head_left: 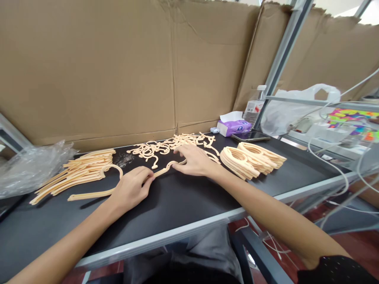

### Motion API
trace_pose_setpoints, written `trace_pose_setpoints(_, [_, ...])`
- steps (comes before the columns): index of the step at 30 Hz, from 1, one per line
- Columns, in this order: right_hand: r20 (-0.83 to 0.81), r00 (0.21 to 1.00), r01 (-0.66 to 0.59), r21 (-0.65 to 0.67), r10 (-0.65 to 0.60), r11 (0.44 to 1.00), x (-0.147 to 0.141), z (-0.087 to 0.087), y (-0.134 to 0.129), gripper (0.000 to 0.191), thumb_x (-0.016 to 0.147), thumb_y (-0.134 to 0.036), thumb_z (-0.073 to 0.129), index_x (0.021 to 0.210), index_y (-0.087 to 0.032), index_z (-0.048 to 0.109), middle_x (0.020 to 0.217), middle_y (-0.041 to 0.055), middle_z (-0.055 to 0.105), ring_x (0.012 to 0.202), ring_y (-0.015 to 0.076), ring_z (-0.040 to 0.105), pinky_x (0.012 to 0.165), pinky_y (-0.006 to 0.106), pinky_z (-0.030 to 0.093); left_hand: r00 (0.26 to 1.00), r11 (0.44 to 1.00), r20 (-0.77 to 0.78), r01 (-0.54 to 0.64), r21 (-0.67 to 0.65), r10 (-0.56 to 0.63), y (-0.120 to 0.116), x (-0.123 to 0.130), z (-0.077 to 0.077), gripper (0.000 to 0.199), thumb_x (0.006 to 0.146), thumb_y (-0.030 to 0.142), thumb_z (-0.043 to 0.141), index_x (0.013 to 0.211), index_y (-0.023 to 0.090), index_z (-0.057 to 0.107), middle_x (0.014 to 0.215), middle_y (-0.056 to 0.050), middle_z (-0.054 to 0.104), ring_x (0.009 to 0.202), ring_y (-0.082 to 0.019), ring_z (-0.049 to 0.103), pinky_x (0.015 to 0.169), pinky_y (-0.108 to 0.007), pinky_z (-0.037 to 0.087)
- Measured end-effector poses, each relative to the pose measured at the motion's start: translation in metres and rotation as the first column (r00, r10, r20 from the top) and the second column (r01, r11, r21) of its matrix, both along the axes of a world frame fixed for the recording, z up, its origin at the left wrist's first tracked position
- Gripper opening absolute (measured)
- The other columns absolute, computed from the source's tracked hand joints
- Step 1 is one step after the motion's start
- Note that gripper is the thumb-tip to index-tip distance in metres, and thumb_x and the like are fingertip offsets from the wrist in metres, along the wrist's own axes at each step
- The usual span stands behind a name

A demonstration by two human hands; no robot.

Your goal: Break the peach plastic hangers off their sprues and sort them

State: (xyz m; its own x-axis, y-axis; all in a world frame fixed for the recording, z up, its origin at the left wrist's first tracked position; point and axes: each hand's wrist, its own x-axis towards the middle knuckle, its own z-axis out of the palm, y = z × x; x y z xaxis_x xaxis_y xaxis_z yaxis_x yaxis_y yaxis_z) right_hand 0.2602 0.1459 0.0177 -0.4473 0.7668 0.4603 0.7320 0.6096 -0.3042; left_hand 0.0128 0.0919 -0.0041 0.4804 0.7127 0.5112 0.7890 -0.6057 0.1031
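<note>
My left hand [134,187] is closed on a cream plastic hanger piece [161,172] over the black tabletop. A flat arm [90,195] and a curved ring part [114,167] stick out on its left side. My right hand [191,159], fingers curled, grips the right end of the piece beside a heap of small cream hooks [154,148]. Long cream arms [79,169] lie stacked at the left. On the right rest bundles of cream pieces with round openings [248,159].
A crumpled clear plastic bag [35,165] lies far left. Behind the right bundles are a purple tissue pack [235,126], a phone [251,136] and a bottle [254,108]. Cardboard [118,71] walls the back; white cables [314,150] hang at right.
</note>
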Motion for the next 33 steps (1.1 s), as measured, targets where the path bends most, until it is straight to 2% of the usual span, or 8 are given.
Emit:
trace_pose_setpoints(4, [0.017,0.98,0.196,-0.231,-0.197,0.953,0.0,0.001,0.001,0.066,0.079,-0.066,0.06,0.123,-0.017,0.056,0.097,0.0114,0.072,0.093,0.0281,0.065,0.076,0.035,0.044,0.999,0.999,-0.008,-0.042,-0.004,0.042,0.003,-0.003,-0.002,0.018,0.095,0.025,0.047,0.085,0.019,0.061,0.086,-0.004,0.067,0.08,-0.019,0.064,0.075,-0.031,0.049])
trace_pose_setpoints(7, [0.01,0.956,0.286,-0.229,-0.292,0.93,0.0,0.002,0.002,0.078,0.072,-0.077,0.059,0.12,-0.015,0.058,0.104,0.0152,0.07,0.094,0.0307,0.065,0.072,0.035,0.044,0.998,0.998,0.001,-0.06,-0.005,0.06,0.005,-0.004,-0.003,0.017,0.094,0.025,0.048,0.085,0.019,0.061,0.085,-0.004,0.067,0.079,-0.019,0.064,0.073,-0.031,0.048])
trace_pose_setpoints(10, [0.037,0.952,0.305,-0.216,-0.304,0.928,0.001,0.001,0.004,0.068,0.074,-0.079,0.055,0.096,-0.016,0.068,0.091,0.0135,0.071,0.083,0.0281,0.065,0.064,0.032,0.04,0.998,0.998,0.024,-0.061,-0.017,0.062,0.005,-0.004,-0.003,0.016,0.093,0.026,0.05,0.085,0.019,0.061,0.085,-0.004,0.067,0.078,-0.019,0.064,0.072,-0.03,0.049])
trace_pose_setpoints(12, [0.07,0.963,0.268,-0.244,-0.259,0.932,0.0,-0.001,0.005,0.063,0.08,-0.077,0.049,0.072,-0.017,0.068,0.071,0.01,0.068,0.07,0.0238,0.063,0.059,0.03,0.036,0.998,0.998,0.039,-0.053,-0.014,0.054,0.005,-0.004,-0.003,0.016,0.093,0.026,0.05,0.084,0.019,0.062,0.084,-0.004,0.067,0.077,-0.018,0.064,0.071,-0.03,0.049])
trace_pose_setpoints(14, [0.058,0.98,0.198,-0.254,-0.189,0.947,-0.002,-0.004,0.005,0.062,0.087,-0.071,0.044,0.062,-0.018,0.065,0.062,0.0067,0.064,0.063,0.0199,0.06,0.058,0.029,0.034,0.998,0.999,0.05,-0.039,0.0,0.039,0.005,-0.003,-0.003,0.016,0.093,0.026,0.051,0.083,0.019,0.062,0.083,-0.004,0.068,0.075,-0.018,0.064,0.07,-0.029,0.05])
trace_pose_setpoints(20, [-0.069,0.995,0.053,-0.218,-0.069,0.974,-0.016,-0.012,-0.005,0.044,0.098,-0.047,0.038,0.079,-0.02,0.067,0.076,0.0023,0.068,0.067,0.0146,0.057,0.06,0.026,0.031,0.997,1.0,0.077,0.007,0.026,-0.009,0.004,0.002,-0.002,0.015,0.092,0.024,0.053,0.082,0.019,0.062,0.08,-0.003,0.068,0.072,-0.016,0.064,0.068,-0.028,0.05])
trace_pose_setpoints(29, [-0.143,0.986,-0.113,-0.224,0.082,0.968,-0.024,-0.015,-0.015,0.03,0.098,-0.04,0.044,0.107,-0.024,0.068,0.088,0.0009,0.07,0.078,0.0141,0.06,0.069,0.025,0.036,0.991,0.999,0.125,0.037,0.027,-0.04,-0.001,0.008,-0.001,0.015,0.09,0.024,0.055,0.076,0.019,0.058,0.074,-0.001,0.064,0.066,-0.014,0.061,0.062,-0.025,0.048])
trace_pose_setpoints(33, [-0.127,0.984,-0.15,-0.237,0.123,0.96,-0.026,-0.016,-0.016,0.023,0.093,-0.038,0.054,0.102,-0.024,0.07,0.082,-0.0012,0.067,0.073,0.0122,0.057,0.065,0.024,0.034,0.989,0.994,0.109,0.093,0.056,-0.099,-0.001,0.008,-0.003,0.013,0.091,0.02,0.053,0.079,0.02,0.058,0.079,-0.002,0.066,0.072,-0.014,0.062,0.068,-0.025,0.049])
